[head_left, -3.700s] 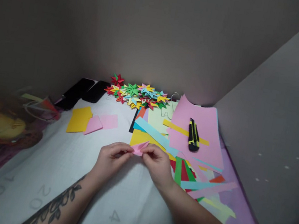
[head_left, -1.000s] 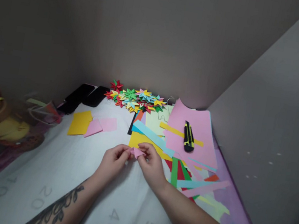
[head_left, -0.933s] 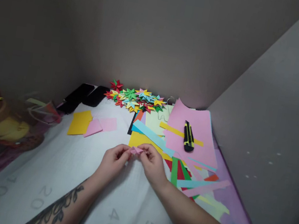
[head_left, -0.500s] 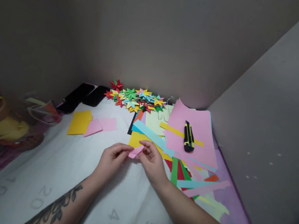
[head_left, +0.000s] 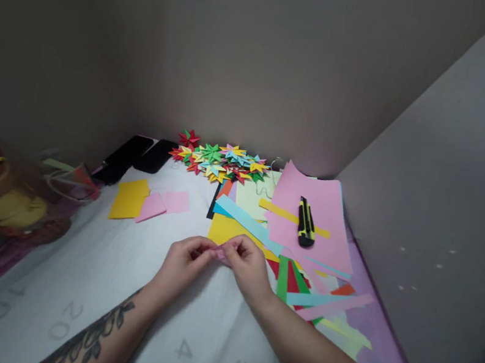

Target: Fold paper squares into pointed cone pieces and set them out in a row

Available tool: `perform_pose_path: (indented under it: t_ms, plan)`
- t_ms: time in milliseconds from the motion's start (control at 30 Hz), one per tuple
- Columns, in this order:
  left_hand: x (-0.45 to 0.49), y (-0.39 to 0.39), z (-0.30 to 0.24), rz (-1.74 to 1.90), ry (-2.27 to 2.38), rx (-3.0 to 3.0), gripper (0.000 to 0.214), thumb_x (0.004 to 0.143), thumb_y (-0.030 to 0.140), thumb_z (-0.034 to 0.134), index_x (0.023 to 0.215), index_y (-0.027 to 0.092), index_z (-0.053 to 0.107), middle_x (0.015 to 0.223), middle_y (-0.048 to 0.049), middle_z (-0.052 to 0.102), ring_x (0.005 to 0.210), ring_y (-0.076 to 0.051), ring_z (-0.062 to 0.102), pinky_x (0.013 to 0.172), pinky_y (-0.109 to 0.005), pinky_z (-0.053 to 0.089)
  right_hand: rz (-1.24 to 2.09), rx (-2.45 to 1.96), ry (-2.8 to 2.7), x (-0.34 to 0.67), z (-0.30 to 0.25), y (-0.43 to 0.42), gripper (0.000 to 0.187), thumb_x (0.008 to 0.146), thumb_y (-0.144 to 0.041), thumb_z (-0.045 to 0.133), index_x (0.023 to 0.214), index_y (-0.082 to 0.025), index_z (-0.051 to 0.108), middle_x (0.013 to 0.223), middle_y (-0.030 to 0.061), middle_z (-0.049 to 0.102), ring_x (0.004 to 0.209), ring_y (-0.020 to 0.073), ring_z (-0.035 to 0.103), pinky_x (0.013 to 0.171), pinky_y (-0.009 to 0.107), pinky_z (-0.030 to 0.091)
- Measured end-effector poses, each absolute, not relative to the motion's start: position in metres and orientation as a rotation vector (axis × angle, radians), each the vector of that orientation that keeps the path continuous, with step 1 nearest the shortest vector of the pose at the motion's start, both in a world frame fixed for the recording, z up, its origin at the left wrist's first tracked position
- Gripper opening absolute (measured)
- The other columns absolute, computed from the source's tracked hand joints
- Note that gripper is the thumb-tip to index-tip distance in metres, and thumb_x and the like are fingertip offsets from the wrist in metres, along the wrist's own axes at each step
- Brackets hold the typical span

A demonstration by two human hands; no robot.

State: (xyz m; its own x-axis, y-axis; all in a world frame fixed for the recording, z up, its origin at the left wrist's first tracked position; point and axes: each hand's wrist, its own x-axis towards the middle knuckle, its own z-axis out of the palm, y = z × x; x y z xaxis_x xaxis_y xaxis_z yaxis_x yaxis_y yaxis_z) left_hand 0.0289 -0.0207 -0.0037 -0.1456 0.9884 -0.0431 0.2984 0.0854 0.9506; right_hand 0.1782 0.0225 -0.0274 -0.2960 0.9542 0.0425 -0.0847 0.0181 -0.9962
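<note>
A small folded piece of pink paper [head_left: 221, 255] is pinched between my two hands above the white sheet, mostly covered by my fingers. My left hand [head_left: 185, 262] grips its left end between thumb and fingers. From the other side, my right hand [head_left: 247, 267] holds it with the thumb on the near face. Just beyond my hands lies yellow paper [head_left: 223, 228]. To the left rest pink paper squares [head_left: 176, 200] and a yellow stack of paper [head_left: 128, 198].
Folded paper stars [head_left: 220, 162] are heaped at the back. A black-and-yellow utility knife [head_left: 306, 223] lies on large pink sheets [head_left: 334, 212]. Paper strips [head_left: 316, 299] scatter at the right. Two black phone-like objects [head_left: 154, 155] and a yellow-brown object [head_left: 3, 191] are at the left.
My right hand has shifted slightly left and closed over the pink paper, bringing the fingertips of both hands together. Less of the paper shows now.
</note>
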Motion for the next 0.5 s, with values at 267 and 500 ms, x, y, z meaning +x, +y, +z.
perform_pose_path:
  t_ms: [267,500]
  plan:
    - [0.0247,-0.017,-0.0034,1.186,1.576,1.091,0.017,0.073,0.033,0.065,0.077,0.016,0.067,0.057,0.0022,0.06,0.051,-0.011,0.052,0.05,-0.021,0.039,1.337,-1.01,-1.384,0.1804,-0.0252,0.0236,0.038,0.09,-0.048,0.049,0.068,-0.018,0.055,0.064,-0.0012,0.053,0.06,0.0125,0.051,0.056,0.024,0.04]
    - [0.0251,-0.0159,-0.0068,1.268,1.543,1.015,0.018,0.071,0.032,0.067,0.079,0.015,0.067,0.065,-0.0003,0.065,0.057,-0.012,0.057,0.055,-0.022,0.042,1.757,-0.962,-1.025,0.1718,-0.029,0.0243,0.037,0.076,-0.056,0.063,0.083,-0.02,0.053,0.063,-0.0022,0.06,0.053,0.0129,0.059,0.048,0.022,0.043]
